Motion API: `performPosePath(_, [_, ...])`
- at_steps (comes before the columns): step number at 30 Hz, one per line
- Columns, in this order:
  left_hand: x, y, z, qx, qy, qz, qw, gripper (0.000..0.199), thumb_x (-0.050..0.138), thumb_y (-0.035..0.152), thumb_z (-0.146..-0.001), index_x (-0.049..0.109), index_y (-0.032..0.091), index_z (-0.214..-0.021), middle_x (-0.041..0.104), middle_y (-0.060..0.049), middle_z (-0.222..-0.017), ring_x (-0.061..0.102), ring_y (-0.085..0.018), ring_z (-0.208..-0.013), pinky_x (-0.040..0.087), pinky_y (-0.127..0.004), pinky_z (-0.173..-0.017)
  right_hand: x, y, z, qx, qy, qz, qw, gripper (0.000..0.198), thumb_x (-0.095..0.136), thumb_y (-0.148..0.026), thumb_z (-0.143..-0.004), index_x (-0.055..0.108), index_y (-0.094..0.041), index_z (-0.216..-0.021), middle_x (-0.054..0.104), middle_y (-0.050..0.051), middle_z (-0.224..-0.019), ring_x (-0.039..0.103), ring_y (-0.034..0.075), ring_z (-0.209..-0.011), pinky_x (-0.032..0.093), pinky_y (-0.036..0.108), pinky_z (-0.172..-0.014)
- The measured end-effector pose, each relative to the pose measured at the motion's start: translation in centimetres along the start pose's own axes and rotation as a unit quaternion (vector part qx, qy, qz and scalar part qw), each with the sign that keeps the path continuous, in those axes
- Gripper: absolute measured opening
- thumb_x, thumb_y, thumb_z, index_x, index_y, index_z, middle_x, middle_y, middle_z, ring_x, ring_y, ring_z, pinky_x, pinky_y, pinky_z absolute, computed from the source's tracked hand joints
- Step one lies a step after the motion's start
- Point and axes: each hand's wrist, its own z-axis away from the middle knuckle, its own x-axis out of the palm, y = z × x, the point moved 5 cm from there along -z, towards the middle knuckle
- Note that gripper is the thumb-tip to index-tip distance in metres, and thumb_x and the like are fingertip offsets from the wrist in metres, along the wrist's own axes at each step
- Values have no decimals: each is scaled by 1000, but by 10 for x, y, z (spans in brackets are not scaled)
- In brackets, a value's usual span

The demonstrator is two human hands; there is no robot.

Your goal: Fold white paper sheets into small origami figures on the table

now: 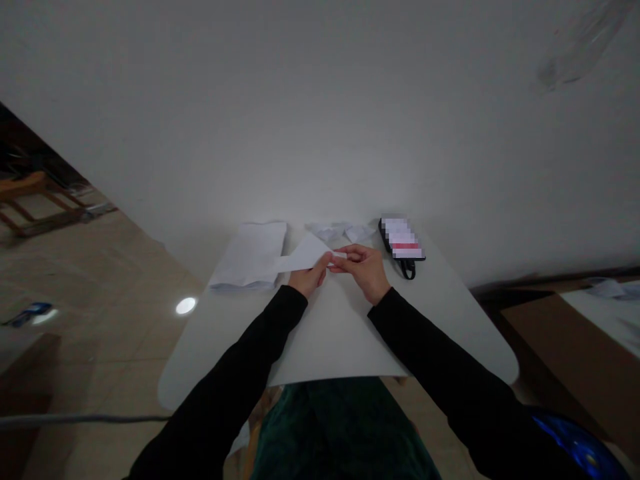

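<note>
Over the middle of the white table, a folded piece of white paper (306,254) is held between both hands. My left hand (311,276) grips it from below, the thumb pressed near its right-hand point. At that same point, the fingertips of my right hand (367,269) pinch the paper. The two hands nearly meet there, and the fingers partly cover the folds. The paper's wide part reaches up and left, with a narrow strip towards a stack of white paper sheets (250,253). Behind the hands lie folded white paper pieces (330,231).
A phone (403,239) with a black strap lies at the table's back right. The white table (345,340) stands against a pale wall (320,120). To the right is a brown cardboard box (575,353). A wooden stool (30,190) stands far left on the tiled floor.
</note>
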Motion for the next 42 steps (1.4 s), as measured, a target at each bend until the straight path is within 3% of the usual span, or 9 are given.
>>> performPosePath(4, [8,2,1,5,-78,32,996,61,50,59,-84,42,18,-39,28,6,-31,25,-5,-30,20,-24,-37,5,-4,2,-35,-15,5,999,40,86,-41,-53,66,-16,-78,71,0,-70,67,15,-56,61,34,-65])
performPosePath(7, [6,3,-1,-20,-83,117,989,43,56,58,-80,66,17,-74,25,10,-33,19,-5,-31,14,-23,-37,11,-4,3,-4,-62,-36,997,42,75,-53,-66,66,-17,-86,73,4,-82,68,15,-58,58,29,-58])
performPosePath(10, [6,5,-1,-50,-96,156,982,47,61,57,-76,67,15,-98,24,12,-34,14,-4,-32,10,-22,-38,15,3,5,92,-117,-98,984,48,54,-63,-81,64,-16,-90,72,7,-75,66,15,-56,53,26,-51])
performPosePath(15, [5,7,0,-60,-104,146,982,48,66,58,-71,67,12,-81,25,11,-32,16,-3,-30,9,-23,-37,18,12,10,181,-153,-121,964,23,62,-36,-80,64,-17,-90,68,2,-66,60,11,-49,47,20,-45])
performPosePath(19, [3,10,-3,-26,-101,139,985,39,65,52,-74,61,15,-62,25,10,-30,18,-3,-28,9,-24,-36,17,14,10,176,-148,-122,965,19,65,-31,-76,67,-16,-87,66,0,-60,57,9,-47,45,18,-43])
performPosePath(22, [0,12,-5,6,-88,112,990,49,63,49,-77,42,19,-43,27,7,-30,21,-4,-27,12,-25,-36,18,15,11,184,-148,-120,964,20,68,-34,-75,68,-15,-82,67,0,-62,57,8,-46,43,16,-40])
performPosePath(30, [-9,11,-5,39,-57,10,998,54,57,48,-82,34,20,-42,29,6,-32,25,-5,-30,16,-25,-37,16,7,10,113,-114,-58,985,33,76,-45,-68,68,-13,-73,66,0,-58,56,7,-41,39,16,-34])
performPosePath(36, [-5,9,-1,48,-37,14,998,40,56,49,-82,67,13,-69,31,8,-35,25,-6,-31,16,-25,-36,12,3,9,47,-91,1,995,34,78,-43,-64,70,-12,-76,65,1,-53,55,10,-38,41,20,-33])
performPosePath(42, [0,11,5,49,-30,4,998,49,54,57,-81,72,11,-84,31,8,-34,27,-7,-32,21,-23,-37,9,4,8,25,-73,37,996,32,80,-41,-61,69,-13,-71,65,2,-54,55,10,-39,42,20,-33])
